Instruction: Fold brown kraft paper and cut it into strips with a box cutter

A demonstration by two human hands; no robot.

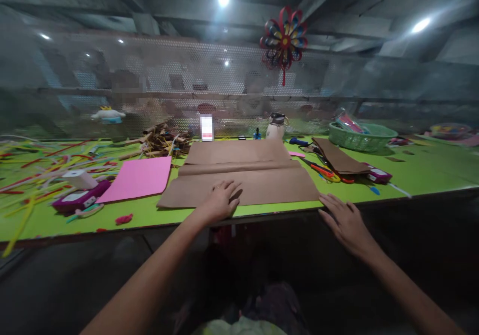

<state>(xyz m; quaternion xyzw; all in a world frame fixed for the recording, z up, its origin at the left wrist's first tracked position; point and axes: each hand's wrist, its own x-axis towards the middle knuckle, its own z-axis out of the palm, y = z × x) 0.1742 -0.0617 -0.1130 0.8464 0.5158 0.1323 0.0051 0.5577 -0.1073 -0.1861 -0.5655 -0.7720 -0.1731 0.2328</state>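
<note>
A large brown paper sheet [277,187] with folds across it lies on the green table in front of me. My left hand [223,198] rests on its near part with the fingers stretched out. At the sheet's near right corner is my right hand [342,217], fingers extended, with the fingertips at the corner and table edge. Neither hand grips anything. To the left of the brown paper is a pink sheet [140,177]. Orange-handled scissors [325,172] lie to the right, beside a folded brown paper piece [339,156].
Pipe cleaners [48,167] and a purple power strip [82,197] lie left, with a bundle of twigs [162,140] behind. A lit phone [206,127] and a white jar [276,127] stand at the back. A green basket [361,138] sits right; a flower pinwheel [285,41] hangs above.
</note>
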